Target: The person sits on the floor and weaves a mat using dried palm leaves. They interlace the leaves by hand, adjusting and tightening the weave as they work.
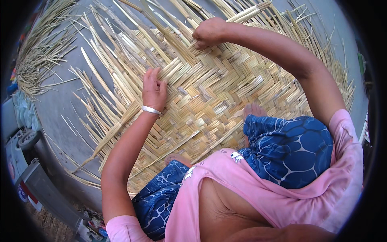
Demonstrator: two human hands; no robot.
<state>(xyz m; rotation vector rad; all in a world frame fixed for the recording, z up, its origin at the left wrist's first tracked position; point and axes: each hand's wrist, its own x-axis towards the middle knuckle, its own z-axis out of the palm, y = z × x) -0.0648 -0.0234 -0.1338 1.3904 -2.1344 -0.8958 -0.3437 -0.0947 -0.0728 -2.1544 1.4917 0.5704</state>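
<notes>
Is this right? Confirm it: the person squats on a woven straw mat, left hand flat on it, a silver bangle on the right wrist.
Not quite. In the head view the silver bangle is on the left wrist, just below the left hand lying on the mat. The right wrist is bare.

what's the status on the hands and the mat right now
Left hand flat on the woven mat, fingers spread. Right hand closed on a loose strip at the far edge. Loose strips fan out all around; nothing blocking.
</notes>
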